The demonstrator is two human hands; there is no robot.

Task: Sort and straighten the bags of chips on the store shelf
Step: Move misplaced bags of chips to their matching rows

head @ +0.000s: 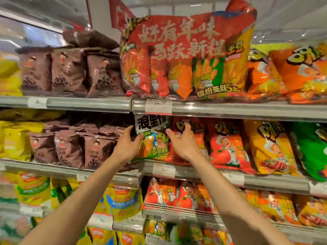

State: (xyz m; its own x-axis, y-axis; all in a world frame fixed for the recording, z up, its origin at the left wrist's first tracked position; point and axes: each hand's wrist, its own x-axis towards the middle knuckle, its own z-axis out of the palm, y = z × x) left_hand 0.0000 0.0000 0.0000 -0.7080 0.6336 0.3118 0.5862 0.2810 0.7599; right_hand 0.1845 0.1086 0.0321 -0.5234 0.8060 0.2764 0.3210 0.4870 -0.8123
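Store shelving surrounds you; on the middle shelf [194,171], your left hand [127,147] and right hand [184,144] pinch the green frog-print chip bag [155,138] at its sides. Square it upright beside the red bag [198,131], gently.

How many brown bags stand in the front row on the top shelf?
3, side by side left of the big red multipack: left brown bag, middle brown bag, right brown bag. More brown bags lie on top and behind, partly hidden.
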